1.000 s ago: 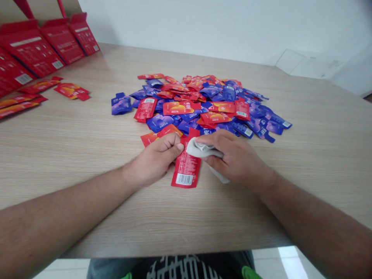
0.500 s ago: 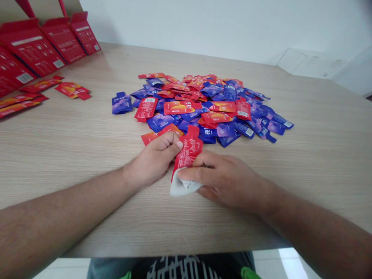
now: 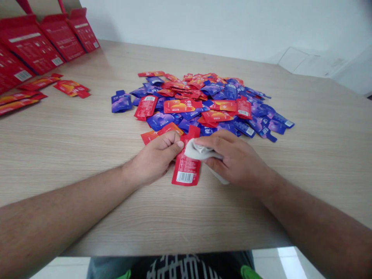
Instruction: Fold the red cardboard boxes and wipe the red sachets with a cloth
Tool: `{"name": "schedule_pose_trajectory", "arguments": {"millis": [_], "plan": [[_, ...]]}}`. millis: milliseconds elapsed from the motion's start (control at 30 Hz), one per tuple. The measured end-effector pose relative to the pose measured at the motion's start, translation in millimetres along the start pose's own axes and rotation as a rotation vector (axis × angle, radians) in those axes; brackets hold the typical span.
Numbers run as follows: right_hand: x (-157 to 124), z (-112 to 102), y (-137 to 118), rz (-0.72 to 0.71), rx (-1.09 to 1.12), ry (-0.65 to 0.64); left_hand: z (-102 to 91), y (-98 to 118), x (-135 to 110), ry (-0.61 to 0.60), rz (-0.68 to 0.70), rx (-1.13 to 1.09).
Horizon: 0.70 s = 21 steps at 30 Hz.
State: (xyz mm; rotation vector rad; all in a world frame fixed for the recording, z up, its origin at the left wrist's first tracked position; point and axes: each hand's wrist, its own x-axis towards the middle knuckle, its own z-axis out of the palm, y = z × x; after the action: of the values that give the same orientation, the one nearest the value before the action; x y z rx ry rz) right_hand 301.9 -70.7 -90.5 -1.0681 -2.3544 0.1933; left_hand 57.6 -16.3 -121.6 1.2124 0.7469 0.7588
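Note:
My left hand pinches the left edge of a red sachet between thumb and fingers. The sachet's printed back faces up, with a white barcode at its near end and its narrow neck pointing away from me. My right hand is closed on a folded white cloth, which lies against the sachet's upper right part and covers some of the print. Just beyond both hands spreads a heap of red and purple sachets.
Red boxes with open flaps stand in a row at the far left. In front of them lie several red-orange sachets. One purple sachet sits apart at the heap's left. A white wall rises behind the wooden table.
My right hand has moved the white cloth from the sachet's near end up toward its neck, uncovering the barcode. My left hand keeps its hold in nearly the same place.

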Motion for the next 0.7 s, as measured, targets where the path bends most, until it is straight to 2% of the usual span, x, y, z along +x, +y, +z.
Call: {"name": "schedule_pose_trajectory", "arguments": {"millis": [67, 167, 333, 400, 533, 600, 633, 700], "plan": [[1, 0, 3, -0.021, 0.015, 0.023, -3.0, -1, 1, -0.028, 0.002, 0.039], [1, -1, 7, -0.046, 0.045, -0.023, -5.2, -2, 1, -0.071, 0.032, 0.115], [5, -4, 14, 0.066, 0.001, 0.129, -1.4, 1, -2, -0.075, 0.028, 0.104], [4, -3, 10, 0.031, 0.035, 0.096, -0.5, 2, -2, -0.077, 0.036, 0.112], [-1, 2, -10, -0.073, 0.125, -0.147, -2.6, 3, 0, -0.063, 0.05, 0.128], [-3, 3, -13, -0.089, 0.113, -0.221, -4.4, 1, 1, -0.066, 0.058, 0.125], [-3, 3, -11, -0.082, 0.096, -0.205, -4.9, 0, 2, -0.068, 0.055, 0.123], [-1, 0, 1, -0.023, 0.039, -0.081, -4.7, -2, 1, -0.073, 0.032, 0.113]]}}
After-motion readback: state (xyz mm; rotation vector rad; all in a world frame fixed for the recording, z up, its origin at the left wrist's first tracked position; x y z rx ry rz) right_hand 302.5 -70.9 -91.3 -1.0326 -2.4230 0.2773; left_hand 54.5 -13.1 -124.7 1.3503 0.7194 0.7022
